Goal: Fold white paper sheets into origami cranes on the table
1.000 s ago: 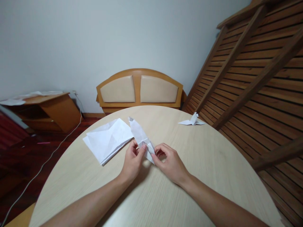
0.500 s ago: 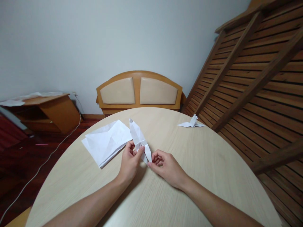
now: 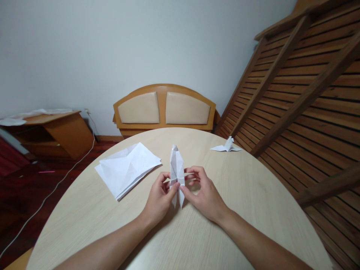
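Observation:
A piece of folded white paper (image 3: 177, 167) stands nearly upright over the middle of the table, its long tip pointing away from me and two narrow points hanging toward me. My left hand (image 3: 161, 193) pinches its left side, thumb on the front face and fingers behind. On the right side, my right hand (image 3: 204, 193) has its thumb against the lower edge and its fingers curled round the back edge. A finished paper crane (image 3: 228, 145) with spread wings rests at the far right of the table.
A stack of white paper sheets (image 3: 128, 168) lies left of my hands on the round wooden table (image 3: 253, 225). Beyond the table stands a padded headboard (image 3: 164, 107). Wooden slats (image 3: 309, 105) lean at the right, and a low cabinet (image 3: 70, 131) is at the left.
The folded paper has turned from leaning left to pointing straight away from me and shifted right. My right hand has moved from its lower tip up to its right side.

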`<state>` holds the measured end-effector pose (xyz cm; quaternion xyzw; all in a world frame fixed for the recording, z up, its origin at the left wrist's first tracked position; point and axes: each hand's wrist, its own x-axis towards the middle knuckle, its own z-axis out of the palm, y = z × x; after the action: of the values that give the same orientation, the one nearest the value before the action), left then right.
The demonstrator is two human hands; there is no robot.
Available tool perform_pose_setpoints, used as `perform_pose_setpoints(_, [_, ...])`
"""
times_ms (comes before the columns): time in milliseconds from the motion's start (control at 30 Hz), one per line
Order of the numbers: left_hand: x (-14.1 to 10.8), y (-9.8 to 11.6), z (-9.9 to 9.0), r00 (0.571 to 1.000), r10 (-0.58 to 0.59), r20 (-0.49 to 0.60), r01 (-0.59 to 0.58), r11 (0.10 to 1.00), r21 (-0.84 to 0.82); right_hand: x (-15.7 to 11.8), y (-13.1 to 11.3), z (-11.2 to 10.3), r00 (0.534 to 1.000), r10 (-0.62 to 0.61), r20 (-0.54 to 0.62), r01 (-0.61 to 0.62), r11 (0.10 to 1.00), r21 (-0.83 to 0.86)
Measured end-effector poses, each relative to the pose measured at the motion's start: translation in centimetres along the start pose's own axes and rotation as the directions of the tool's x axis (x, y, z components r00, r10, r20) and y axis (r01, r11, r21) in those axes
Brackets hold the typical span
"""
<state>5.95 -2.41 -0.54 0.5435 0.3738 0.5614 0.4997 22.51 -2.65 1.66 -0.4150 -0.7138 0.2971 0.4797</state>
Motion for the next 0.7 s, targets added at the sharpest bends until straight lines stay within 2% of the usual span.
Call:
perform_pose_setpoints(100, [-0.4,0.0,0.1,0.996,0.002,0.084,-0.002,1.0,-0.001,0.0,0.0,-0.6,0.982,-0.162,0.094,0.172,0.98,-0.104])
perform_pose_setpoints(167, [-0.5,0.1,0.1,0.995,0.018,0.097,-0.021,0.999,0.035,0.1,0.0,-0.9,0.974,-0.191,0.125,0.209,0.966,-0.149])
perform_pose_setpoints(300, [-0.5,0.1,-0.2,0.994,0.033,0.106,-0.049,0.987,0.15,0.3,-0.1,-1.2,0.985,-0.157,0.075,0.169,0.963,-0.21])
perform_pose_setpoints(500, [-0.8,0.4,-0.2,0.981,0.038,0.188,-0.087,0.962,0.26,0.4,-0.1,-1.5,0.997,-0.069,0.019,0.072,0.973,-0.22])
perform_pose_setpoints(700, [-0.5,0.4,-0.3,0.993,0.013,0.119,-0.035,0.983,0.181,0.4,0.3,-1.6,0.998,-0.055,0.014,0.056,0.993,-0.105])
